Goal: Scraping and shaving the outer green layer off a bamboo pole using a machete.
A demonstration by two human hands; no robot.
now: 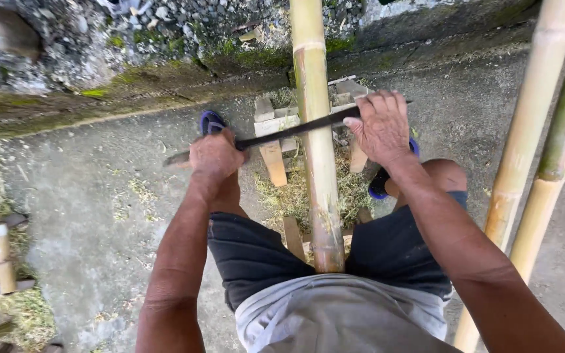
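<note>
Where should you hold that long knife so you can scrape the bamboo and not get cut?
Probably at both ends, from above. The long knife lies flat across the upright bamboo pole. The left hand wraps the handle end; the right hand presses the far end, fingers draped over the back.

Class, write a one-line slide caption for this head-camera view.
Both hands, left hand and right hand, press a long dark blade across an upright bamboo pole.

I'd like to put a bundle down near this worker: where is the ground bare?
Bare concrete lies left of the left hand, between the mossy wall base and short bamboo piece. Crowded: wooden blocks and shavings around the bamboo pole; leaning poles right.
</note>
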